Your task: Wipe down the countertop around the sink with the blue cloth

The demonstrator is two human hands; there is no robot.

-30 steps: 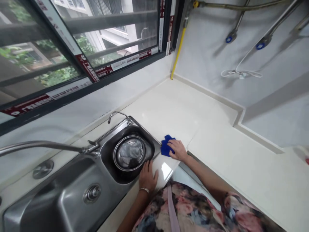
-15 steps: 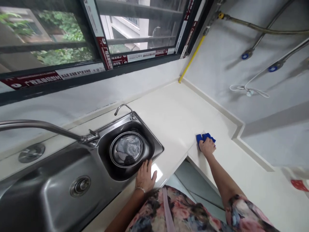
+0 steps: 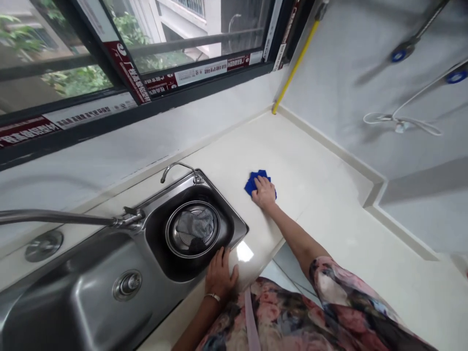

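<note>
Starting at the far left, a tap [image 3: 54, 217] is seen reaching over a steel sink [image 3: 84, 297], with a round strainer basket [image 3: 192, 229] set in the small basin beside it. The left hand [image 3: 220, 275] is laid flat, fingers spread, on the sink's front rim, and nothing is held in it. Further right, a blue cloth [image 3: 256, 181] is pressed flat against the pale counter [image 3: 329, 204] under the right hand [image 3: 263, 192], palm down with fingers together on top of it, just right of the sink. No dirt or wet streaks can be made out, so the portion already wiped cannot be told; judged from the cloth's position, the back corner by the yellow pipe [image 3: 292, 68] and the long stretch at right may remain.
</note>
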